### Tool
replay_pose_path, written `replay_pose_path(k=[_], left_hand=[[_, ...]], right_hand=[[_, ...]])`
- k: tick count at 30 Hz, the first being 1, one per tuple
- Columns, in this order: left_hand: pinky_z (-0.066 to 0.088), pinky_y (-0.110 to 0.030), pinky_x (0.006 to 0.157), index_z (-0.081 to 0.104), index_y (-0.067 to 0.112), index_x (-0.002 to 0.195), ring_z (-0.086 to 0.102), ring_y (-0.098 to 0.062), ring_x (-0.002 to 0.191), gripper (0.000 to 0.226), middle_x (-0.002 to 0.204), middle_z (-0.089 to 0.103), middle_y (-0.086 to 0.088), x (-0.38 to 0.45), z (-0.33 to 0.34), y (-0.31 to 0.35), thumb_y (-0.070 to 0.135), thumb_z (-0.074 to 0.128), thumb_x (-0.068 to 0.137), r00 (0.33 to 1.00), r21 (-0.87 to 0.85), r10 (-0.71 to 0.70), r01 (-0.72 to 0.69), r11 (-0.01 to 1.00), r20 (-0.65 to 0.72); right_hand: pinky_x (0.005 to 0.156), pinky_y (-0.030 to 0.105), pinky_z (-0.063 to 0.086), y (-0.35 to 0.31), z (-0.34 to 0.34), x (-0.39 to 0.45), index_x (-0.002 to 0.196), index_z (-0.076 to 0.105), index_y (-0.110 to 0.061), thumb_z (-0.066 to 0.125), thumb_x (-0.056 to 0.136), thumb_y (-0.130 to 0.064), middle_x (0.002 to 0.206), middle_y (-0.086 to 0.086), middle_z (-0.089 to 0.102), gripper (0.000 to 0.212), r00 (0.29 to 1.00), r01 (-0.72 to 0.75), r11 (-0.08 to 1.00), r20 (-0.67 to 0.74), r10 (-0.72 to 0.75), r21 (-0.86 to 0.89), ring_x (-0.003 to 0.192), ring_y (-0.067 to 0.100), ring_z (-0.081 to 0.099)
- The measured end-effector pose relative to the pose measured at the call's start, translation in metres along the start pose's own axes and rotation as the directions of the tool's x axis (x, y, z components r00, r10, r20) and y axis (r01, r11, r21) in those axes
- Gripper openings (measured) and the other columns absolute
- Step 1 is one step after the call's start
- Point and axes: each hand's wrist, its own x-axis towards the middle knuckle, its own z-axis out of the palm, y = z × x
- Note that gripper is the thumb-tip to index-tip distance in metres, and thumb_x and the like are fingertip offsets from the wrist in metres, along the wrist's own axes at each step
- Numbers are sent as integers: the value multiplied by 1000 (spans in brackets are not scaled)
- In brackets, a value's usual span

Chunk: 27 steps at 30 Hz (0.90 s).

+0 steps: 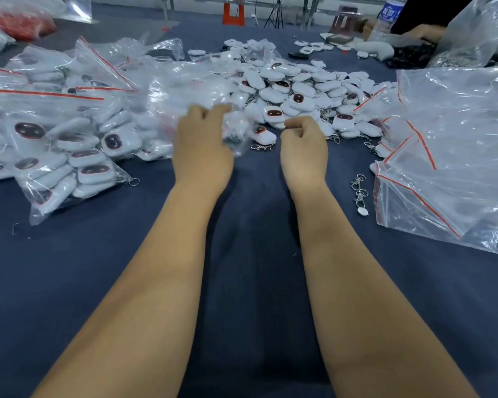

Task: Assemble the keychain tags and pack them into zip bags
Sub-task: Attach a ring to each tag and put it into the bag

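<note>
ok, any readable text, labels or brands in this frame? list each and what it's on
Water bottle, blue label: white characters, too blurred to read.
Loose keychain tags: dark face panels with red marks, no lettering legible.
Filled zip bags: red seal strips only, no print visible.
Empty zip bags: no print visible.
Nothing else carries readable text.

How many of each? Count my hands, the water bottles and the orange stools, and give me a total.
hands: 2, left hand gripping a zip bag, right hand
water bottle: 1
orange stool: 1
Total: 4
</note>
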Motion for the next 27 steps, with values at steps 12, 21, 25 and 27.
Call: replay_pose_path(k=[12, 21, 25, 27], left_hand=[[33, -38, 99, 46, 20, 137, 32, -37, 130, 61, 132, 48, -13, -1, 14, -9, 24, 60, 77, 966, 101, -217, 204, 974, 142], [40, -30, 75, 51, 13, 98, 46, -25, 98, 36, 113, 35, -2, -5, 9, 5, -10, 44, 72, 992, -332, 124, -120, 935, -10], [37, -22, 73, 59, 16, 74, 47, -19, 97, 36, 112, 38, 0, -5, 13, 2, -15, 41, 75, 992, -310, 79, -46, 950, 97], [34, -21, 76, 66, 17, 80, 47, -19, 101, 39, 111, 43, 0, -3, 15, -1, -15, 42, 77, 981, -234, 36, 9, 972, 189]], right_hand=[[87, 33, 33, 7, 4, -1, 105, 64, -22, 50, 92, -24, 110, -1, 64, 20, 979, 206, 787, 113, -172, -581, 110, 25, 49], [104, 40, 24, 13, 9, 1, 123, 59, -17, 42, 99, -46, 133, 9, 47, 41, 984, 180, 659, 136, -117, -731, 127, 31, 34], [90, 34, 25, 11, 6, 2, 110, 58, -24, 57, 90, -34, 115, -2, 56, 23, 986, 165, 775, 123, -113, -610, 113, 23, 42], [85, 30, 32, 11, 6, 2, 97, 52, -23, 60, 89, -29, 95, -8, 58, 13, 987, 146, 891, 118, -106, -430, 97, 15, 48]])
